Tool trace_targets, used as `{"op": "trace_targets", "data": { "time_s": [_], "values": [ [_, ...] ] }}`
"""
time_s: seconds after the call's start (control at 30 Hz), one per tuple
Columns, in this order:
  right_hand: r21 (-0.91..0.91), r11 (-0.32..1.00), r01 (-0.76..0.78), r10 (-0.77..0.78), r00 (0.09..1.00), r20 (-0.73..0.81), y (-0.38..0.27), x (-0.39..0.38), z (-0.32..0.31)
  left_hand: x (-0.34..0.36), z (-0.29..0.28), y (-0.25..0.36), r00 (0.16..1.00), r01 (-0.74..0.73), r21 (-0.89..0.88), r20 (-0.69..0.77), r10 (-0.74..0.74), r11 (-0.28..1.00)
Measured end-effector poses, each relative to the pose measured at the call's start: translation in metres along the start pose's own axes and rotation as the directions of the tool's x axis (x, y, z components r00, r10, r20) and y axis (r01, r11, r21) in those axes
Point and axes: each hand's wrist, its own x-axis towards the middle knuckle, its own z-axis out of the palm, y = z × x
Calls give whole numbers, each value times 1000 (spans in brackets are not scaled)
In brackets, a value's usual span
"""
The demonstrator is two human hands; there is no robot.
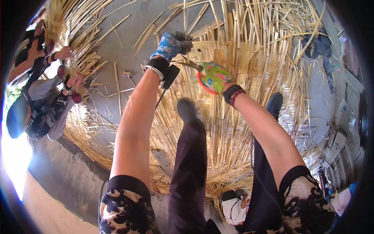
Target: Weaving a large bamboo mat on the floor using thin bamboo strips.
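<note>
My left hand [173, 45], in a blue floral glove with grey fingertips, is closed at the far side of a woven reed mat [210, 144]. A thin reed strip [185, 17] runs into its fingers, which partly hide it. My right hand [215, 77], gloved in green with flowers, grips a pair of pruning shears [191, 64] with orange handles. The metal blades point left toward my left hand, just below it, and look slightly apart. Both hands are above the mat, where loose strip ends fan out away from me.
My shoes [187, 110] stand on the mat. Loose reeds [144, 39] lie on the grey floor. At the left, another person [43, 97] works at reeds beside a low concrete ledge [70, 167]. A white container [233, 208] holding small items sits near my legs. Assorted items line the right wall.
</note>
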Motion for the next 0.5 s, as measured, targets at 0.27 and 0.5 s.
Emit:
{"op": "trace_targets", "data": {
  "time_s": [0.27,0.5],
  "values": [
    [209,978,3,46,972,-231,-21,16,35,-1,-2,-11,991,-37,-170,-132,15,985],
    [963,-263,-66,69,994,87,57,-98,104,7,98,-30,985,16,42,-171,-9,999]
  ]
}}
